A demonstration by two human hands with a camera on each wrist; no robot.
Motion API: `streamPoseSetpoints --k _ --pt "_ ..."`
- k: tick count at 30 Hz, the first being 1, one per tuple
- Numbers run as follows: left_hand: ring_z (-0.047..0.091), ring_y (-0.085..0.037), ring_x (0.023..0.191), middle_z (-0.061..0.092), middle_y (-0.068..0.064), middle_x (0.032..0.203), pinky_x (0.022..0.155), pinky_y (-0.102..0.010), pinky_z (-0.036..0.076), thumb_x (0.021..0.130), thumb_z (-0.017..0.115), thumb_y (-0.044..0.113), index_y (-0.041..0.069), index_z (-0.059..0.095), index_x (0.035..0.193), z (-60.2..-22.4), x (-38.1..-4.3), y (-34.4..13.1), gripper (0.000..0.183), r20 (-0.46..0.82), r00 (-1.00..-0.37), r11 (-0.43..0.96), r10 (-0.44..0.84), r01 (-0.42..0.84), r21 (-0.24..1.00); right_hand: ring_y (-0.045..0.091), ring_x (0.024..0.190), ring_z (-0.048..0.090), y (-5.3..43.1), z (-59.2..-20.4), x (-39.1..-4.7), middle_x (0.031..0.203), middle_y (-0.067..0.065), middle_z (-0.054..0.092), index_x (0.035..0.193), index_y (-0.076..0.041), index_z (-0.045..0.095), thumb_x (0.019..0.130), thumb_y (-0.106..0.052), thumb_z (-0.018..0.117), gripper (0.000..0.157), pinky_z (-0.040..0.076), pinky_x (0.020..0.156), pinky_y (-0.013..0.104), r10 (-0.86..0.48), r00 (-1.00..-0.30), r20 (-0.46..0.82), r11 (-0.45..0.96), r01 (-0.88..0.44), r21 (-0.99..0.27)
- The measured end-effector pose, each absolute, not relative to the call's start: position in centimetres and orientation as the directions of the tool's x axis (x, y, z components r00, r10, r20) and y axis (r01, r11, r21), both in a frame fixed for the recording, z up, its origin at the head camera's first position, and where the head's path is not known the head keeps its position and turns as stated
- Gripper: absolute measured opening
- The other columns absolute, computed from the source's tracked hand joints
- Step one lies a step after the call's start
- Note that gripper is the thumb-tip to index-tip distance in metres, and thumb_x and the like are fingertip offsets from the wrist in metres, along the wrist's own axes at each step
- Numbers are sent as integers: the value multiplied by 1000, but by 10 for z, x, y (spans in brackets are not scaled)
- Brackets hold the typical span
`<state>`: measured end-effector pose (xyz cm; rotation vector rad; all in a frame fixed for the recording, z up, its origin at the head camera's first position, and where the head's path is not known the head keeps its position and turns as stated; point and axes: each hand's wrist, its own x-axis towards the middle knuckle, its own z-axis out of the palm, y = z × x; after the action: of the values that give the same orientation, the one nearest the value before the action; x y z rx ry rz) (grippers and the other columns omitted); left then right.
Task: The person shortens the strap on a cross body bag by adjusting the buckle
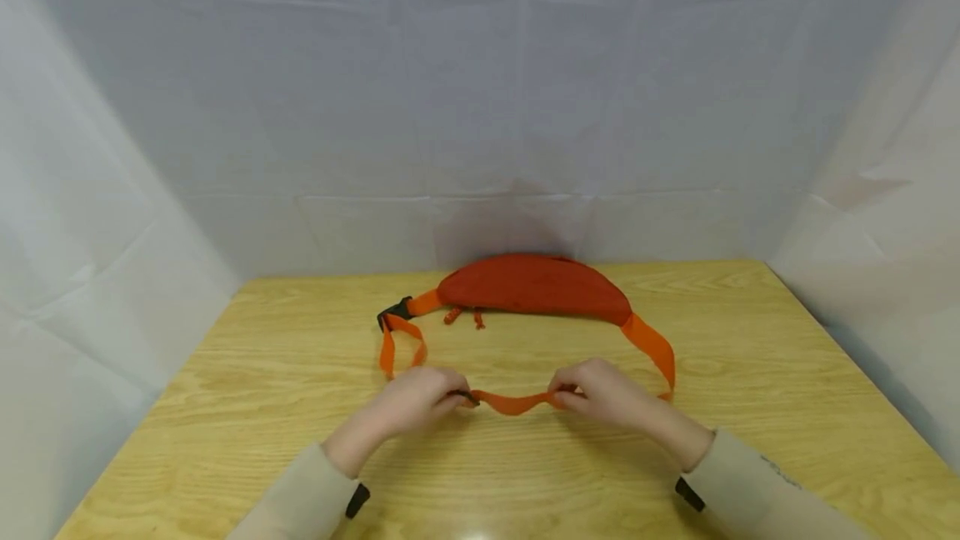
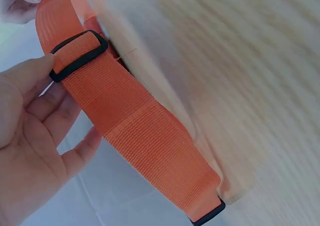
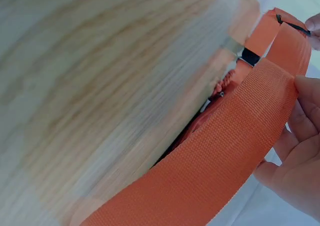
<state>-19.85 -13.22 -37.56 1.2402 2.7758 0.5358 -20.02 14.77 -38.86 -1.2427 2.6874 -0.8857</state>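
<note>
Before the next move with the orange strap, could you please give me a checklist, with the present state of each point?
1. Left hand grips at the slider: ok.
2. Right hand pinches the strap: ok.
3. Strap taut between the hands: not ok, it sags.
4. Bag rests on the table: ok.
5. Buckle fully clicked: cannot tell, too small.

Soft light casts faint shadows on the table (image 1: 765,382), with slight glare.
</note>
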Motion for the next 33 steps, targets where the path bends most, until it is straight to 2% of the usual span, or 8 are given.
streamPoseSetpoints --k 9,15,19,28,33 --pt "55 -4 69 62 3 84 62 -23 45 88 55 14 10 64 94 -363 -203 -131 12 166 -695 598 699 696 398 6 78 57 153 -386 -202 84 -7 62 92 -13 65 88 -16 55 10 46 67 24 -670 -725 160 497 -597 -630" --pt "57 -7 74 63 -1 88 67 -24 46 89 53 12 6 64 98 -356 -207 -123 15 238 -672 537 701 717 445 7 82 56 149 -382 -202 90 -6 62 97 -12 65 87 -24 57 18 46 72 27 -662 -723 195 462 -599 -654" --pt "58 -10 79 63 -4 92 70 -25 46 89 52 10 4 63 100 -351 -208 -115 17 281 -656 492 701 729 476 6 79 55 143 -377 -199 90 -6 62 100 -12 64 86 -29 58 23 46 70 26 -638 -737 224 462 -599 -654" --pt "57 -11 84 63 -4 95 73 -25 45 88 54 10 5 63 101 -344 -205 -92 16 365 -632 427 684 752 502 11 74 55 134 -370 -195 88 -2 62 99 -9 63 88 -24 56 20 47 66 28 -617 -742 261 339 -550 -764" --pt "57 -12 91 62 -4 100 78 -26 44 88 55 16 5 62 105 -343 -202 -84 21 398 -627 410 670 759 505 11 78 58 136 -367 -193 91 1 62 100 -6 63 88 -21 56 21 47 68 28 -583 -773 250 329 -506 -797"
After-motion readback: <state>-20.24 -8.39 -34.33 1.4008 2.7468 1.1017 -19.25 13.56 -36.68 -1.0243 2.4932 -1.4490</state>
